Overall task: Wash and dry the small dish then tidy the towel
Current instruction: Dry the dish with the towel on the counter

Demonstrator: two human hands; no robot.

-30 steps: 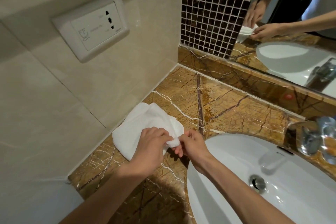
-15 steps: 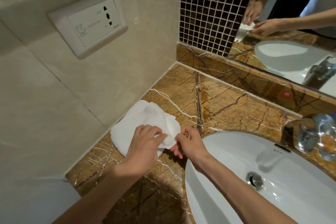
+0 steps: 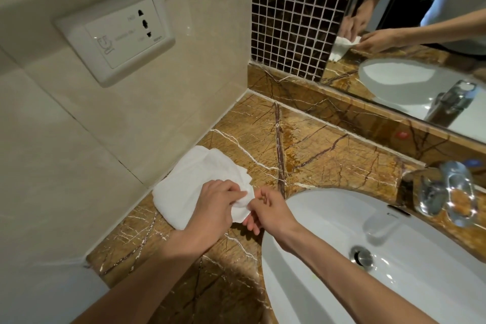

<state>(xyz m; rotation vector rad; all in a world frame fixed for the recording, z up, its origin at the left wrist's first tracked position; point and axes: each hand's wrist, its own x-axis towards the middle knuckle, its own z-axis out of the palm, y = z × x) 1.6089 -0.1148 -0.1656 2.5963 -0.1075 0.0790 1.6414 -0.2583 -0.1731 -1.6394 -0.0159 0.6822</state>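
A white towel (image 3: pixel 192 179) lies crumpled on the brown marble counter (image 3: pixel 315 150), against the left wall. My left hand (image 3: pixel 213 208) rests on its near right part, fingers curled into the cloth. My right hand (image 3: pixel 268 210) pinches the towel's right corner between thumb and fingers, just left of the sink rim. A small clear glass dish (image 3: pixel 461 193) stands on the counter at the far right, beside the tap.
The white sink (image 3: pixel 394 258) with its metal drain (image 3: pixel 362 256) fills the lower right. A chrome tap (image 3: pixel 428 192) stands behind it. A wall socket plate (image 3: pixel 115 31) sits on the beige tiles at left. A mirror (image 3: pixel 420 34) and dark mosaic tiles (image 3: pixel 292 13) rise behind the counter.
Both hands stayed on the towel's right corner; the cloth there has been drawn in and bunched slightly. The camera shifted a little.
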